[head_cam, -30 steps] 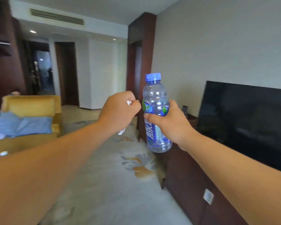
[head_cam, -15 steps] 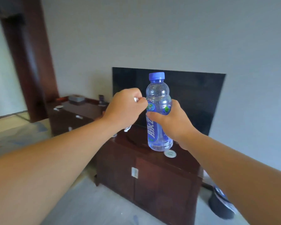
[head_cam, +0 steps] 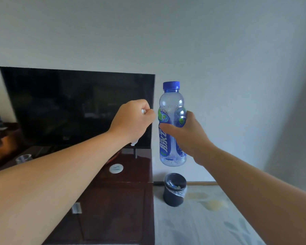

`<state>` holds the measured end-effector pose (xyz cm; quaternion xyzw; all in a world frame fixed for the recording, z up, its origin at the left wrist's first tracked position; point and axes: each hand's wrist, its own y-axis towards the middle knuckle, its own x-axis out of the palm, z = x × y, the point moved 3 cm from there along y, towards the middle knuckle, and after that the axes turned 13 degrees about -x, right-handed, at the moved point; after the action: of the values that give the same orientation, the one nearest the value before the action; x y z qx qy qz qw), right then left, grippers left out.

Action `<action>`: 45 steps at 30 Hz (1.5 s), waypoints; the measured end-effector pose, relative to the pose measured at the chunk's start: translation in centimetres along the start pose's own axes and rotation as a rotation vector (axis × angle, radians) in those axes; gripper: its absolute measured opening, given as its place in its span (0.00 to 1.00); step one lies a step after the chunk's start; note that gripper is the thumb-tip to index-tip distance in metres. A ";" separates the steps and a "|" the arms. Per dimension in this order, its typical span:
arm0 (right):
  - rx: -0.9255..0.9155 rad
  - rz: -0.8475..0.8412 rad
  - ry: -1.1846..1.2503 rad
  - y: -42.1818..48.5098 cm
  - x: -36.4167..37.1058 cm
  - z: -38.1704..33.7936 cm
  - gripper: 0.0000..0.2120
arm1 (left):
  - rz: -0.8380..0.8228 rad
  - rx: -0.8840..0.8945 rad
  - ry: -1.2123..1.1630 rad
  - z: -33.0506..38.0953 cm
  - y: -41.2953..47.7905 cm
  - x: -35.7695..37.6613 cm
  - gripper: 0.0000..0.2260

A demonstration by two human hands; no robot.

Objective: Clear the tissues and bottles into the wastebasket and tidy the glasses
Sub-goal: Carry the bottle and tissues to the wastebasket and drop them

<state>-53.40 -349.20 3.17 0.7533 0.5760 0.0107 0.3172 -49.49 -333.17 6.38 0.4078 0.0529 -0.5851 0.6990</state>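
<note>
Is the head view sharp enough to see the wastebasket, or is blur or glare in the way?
Head view: the wastebasket is slightly soft but readable, its liner catching glare; the bottle is sharp; the glass at left is blurred; wide-angle distortion skews the television.

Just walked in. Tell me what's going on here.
A person is clearing rubbish. The right hand grips a clear bottle with a blue cap, upright, in the air. The left hand is fisted round a white tissue, with bits poking out. Both are above and short of a dark wastebasket on the floor beside a wooden cabinet; neither is in it yet. A glass sits untouched on the cabinet, far left, below the television.
</note>
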 end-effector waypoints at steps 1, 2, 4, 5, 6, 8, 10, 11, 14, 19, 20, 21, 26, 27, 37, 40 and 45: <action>0.007 0.016 -0.012 0.3 -1.2 0.8 0.24 | -0.019 0.009 -0.021 0.8 0.5 1.4 0.11; 0.012 0.030 -0.023 0.6 -2.4 1.5 0.24 | -0.036 0.016 -0.041 1.6 0.8 2.7 0.11; 0.010 0.049 -0.039 1.3 -4.8 3.0 0.23 | -0.056 0.029 -0.079 3.3 1.6 5.6 0.10; 0.010 0.056 -0.043 1.8 -6.0 3.8 0.23 | -0.061 0.035 -0.094 4.2 2.0 7.1 0.10; 0.012 0.063 -0.046 2.4 -7.2 4.7 0.23 | -0.068 0.037 -0.103 5.1 2.4 8.6 0.10; 0.019 0.072 -0.051 3.6 -9.7 6.5 0.23 | -0.084 0.032 -0.116 6.6 3.4 11.6 0.11; 0.023 0.076 -0.055 4.8 -11.8 8.5 0.22 | -0.090 0.023 -0.126 7.7 4.4 14.2 0.11; 0.028 0.079 -0.054 5.5 -12.7 9.5 0.22 | -0.091 0.020 -0.129 8.1 4.8 15.5 0.11; 0.053 0.083 -0.058 6.9 -14.8 12.5 0.23 | -0.106 0.019 -0.132 9.2 6.1 19.0 0.11; 0.094 0.094 -0.065 9.8 -16.5 17.4 0.23 | -0.142 0.025 -0.121 9.5 8.9 24.3 0.12; 0.100 0.097 -0.066 10.5 -16.6 18.2 0.23 | -0.151 0.022 -0.119 9.2 9.6 25.3 0.11; 0.105 0.100 -0.066 11.3 -16.6 19.2 0.23 | -0.159 0.022 -0.115 8.9 10.3 26.3 0.11; 0.143 0.091 -0.076 15.7 -15.3 23.7 0.23 | -0.196 0.012 -0.101 6.0 14.7 30.9 0.12; 0.148 0.092 -0.081 16.7 -14.9 24.5 0.23 | -0.200 0.013 -0.099 5.4 15.8 31.7 0.12; 0.208 0.135 -0.120 28.2 -13.2 30.7 0.23 | -0.274 -0.009 -0.102 0.9 27.5 39.4 0.10; 0.231 0.129 -0.118 30.9 -12.9 32.8 0.23 | -0.299 -0.026 -0.101 -0.3 30.0 41.7 0.10; 0.249 0.108 -0.103 35.0 -12.7 37.4 0.25 | -0.316 -0.073 -0.081 -2.4 33.6 46.1 0.10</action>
<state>-13.23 -382.48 -5.12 0.8164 0.5143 -0.0825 0.2493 -5.37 -367.94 -3.55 0.3446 0.1095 -0.7014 0.6142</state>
